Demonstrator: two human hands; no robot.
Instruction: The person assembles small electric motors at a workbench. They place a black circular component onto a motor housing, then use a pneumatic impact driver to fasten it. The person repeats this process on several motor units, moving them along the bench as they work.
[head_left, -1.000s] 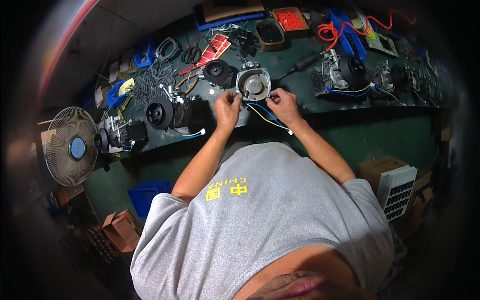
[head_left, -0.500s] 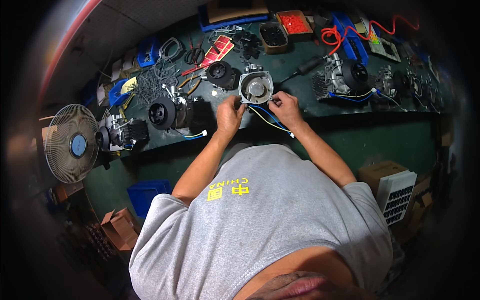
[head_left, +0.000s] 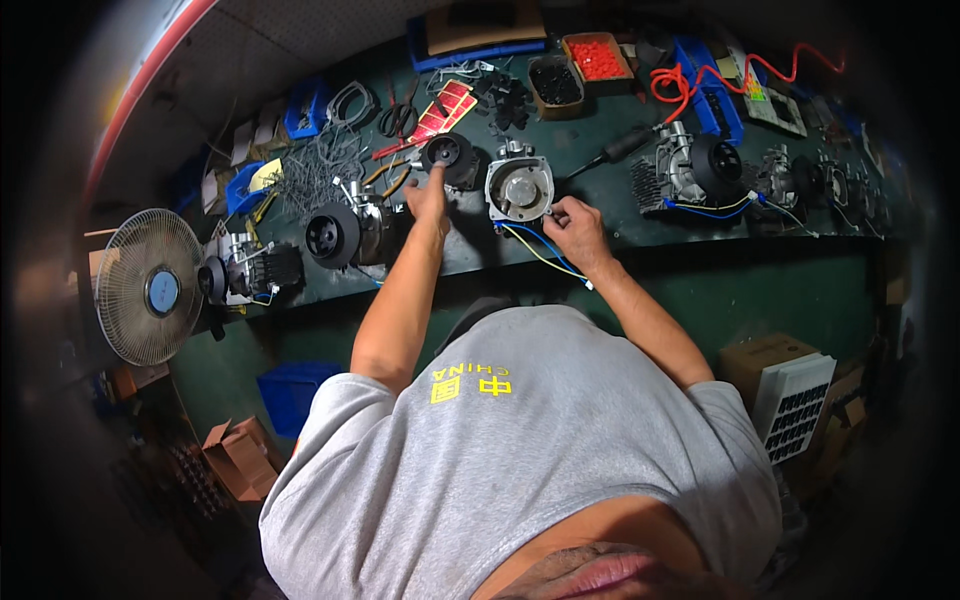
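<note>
Green workbench (head_left: 700, 285) spans the upper frame, crowded with parts; upper centre, a round grey motor housing (head_left: 519, 189) lies face up, no clear long axis; right hand (head_left: 574, 228) pinches its blue and yellow wires (head_left: 535, 250); left hand (head_left: 428, 200) touches a black disc (head_left: 449, 157), fingers hard to make out.

The person wears a grey short-sleeved T-shirt (head_left: 520, 450) (yellow lettering on the chest), forearms bare.

Dim overhead light, dark vignetted rim, fisheye-bent edges, soft blurred corners
</note>
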